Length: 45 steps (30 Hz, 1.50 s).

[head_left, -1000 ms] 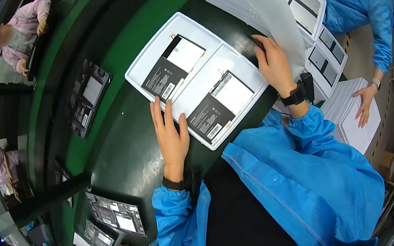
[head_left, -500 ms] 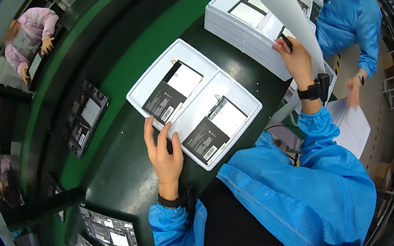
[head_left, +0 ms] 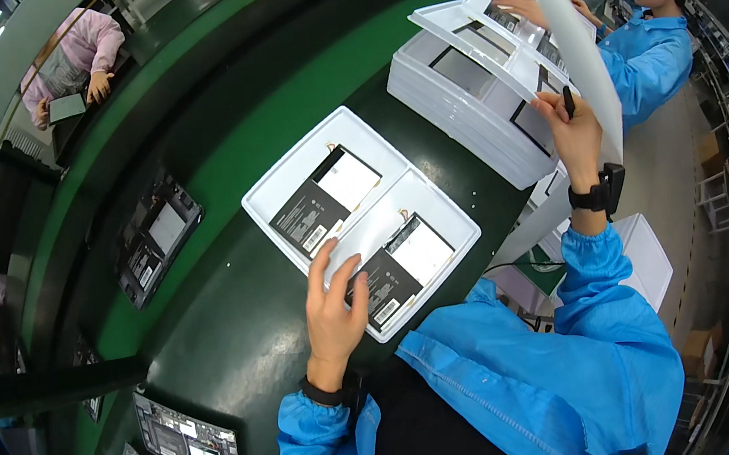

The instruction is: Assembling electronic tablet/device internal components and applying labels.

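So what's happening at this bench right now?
A person in a blue coat works at a green conveyor table. Their left hand rests on the near edge of a white two-pocket tray that holds two dark flat panels, fingers touching the nearer panel. Their right hand is raised, holding up a thin white sheet beside a stack of white trays. A co-worker in blue handles the top of that stack.

The scene is seen from one head-worn fisheye, aimed steeply down and close over the left hand (head_left: 331,310); the tray (head_left: 284,178) is framed just beyond its fingers.
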Available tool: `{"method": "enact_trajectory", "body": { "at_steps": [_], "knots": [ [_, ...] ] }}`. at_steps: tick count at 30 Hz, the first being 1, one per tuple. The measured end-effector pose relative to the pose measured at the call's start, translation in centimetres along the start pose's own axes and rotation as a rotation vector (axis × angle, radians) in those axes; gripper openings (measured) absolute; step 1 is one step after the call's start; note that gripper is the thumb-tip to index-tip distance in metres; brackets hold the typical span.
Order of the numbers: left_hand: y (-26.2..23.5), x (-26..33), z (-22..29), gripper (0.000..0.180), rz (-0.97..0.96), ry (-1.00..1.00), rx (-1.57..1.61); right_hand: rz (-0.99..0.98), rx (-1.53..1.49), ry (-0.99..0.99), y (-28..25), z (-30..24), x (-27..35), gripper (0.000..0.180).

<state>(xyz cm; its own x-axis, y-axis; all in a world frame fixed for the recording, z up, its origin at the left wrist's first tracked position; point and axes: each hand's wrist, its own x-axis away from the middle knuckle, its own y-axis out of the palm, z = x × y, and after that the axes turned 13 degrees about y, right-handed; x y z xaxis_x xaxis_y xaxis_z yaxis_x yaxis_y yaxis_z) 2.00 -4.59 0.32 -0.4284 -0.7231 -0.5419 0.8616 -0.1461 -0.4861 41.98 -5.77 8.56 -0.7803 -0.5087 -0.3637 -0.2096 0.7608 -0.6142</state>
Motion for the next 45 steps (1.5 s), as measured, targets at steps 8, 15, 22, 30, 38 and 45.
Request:
{"method": "enact_trajectory", "body": {
  "at_steps": [8,15,22,30,38,45],
  "knots": [
    [2.9,-2.5,2.5,0.035,-0.114,0.016,0.365,-0.06,-0.025,-0.294,-1.9,-4.7,7.1,0.01],
    [9.0,-3.4,2.1,0.049,0.439,-0.698,1.205,-0.506,-0.234,-0.42,1.4,-6.2,19.1,0.017],
    [2.3,-0.7,-3.6,0.051,0.477,-0.54,0.663,-0.651,-0.107,-0.111,3.1,-3.2,13.8,0.029],
    [1.2,-0.1,-4.1,0.066,0.207,-0.561,-0.004,-0.479,0.095,-0.045,9.6,3.8,9.7,0.028],
    [3.4,-3.4,-2.7,0.065,0.077,-0.544,-0.364,-0.547,-0.284,-0.458,3.8,-1.7,11.2,0.024],
    [4.0,-2.7,-5.0,0.066,-0.11,-0.28,-0.464,0.176,-0.031,-0.58,1.2,-4.6,5.0,0.038]
  ]
}}
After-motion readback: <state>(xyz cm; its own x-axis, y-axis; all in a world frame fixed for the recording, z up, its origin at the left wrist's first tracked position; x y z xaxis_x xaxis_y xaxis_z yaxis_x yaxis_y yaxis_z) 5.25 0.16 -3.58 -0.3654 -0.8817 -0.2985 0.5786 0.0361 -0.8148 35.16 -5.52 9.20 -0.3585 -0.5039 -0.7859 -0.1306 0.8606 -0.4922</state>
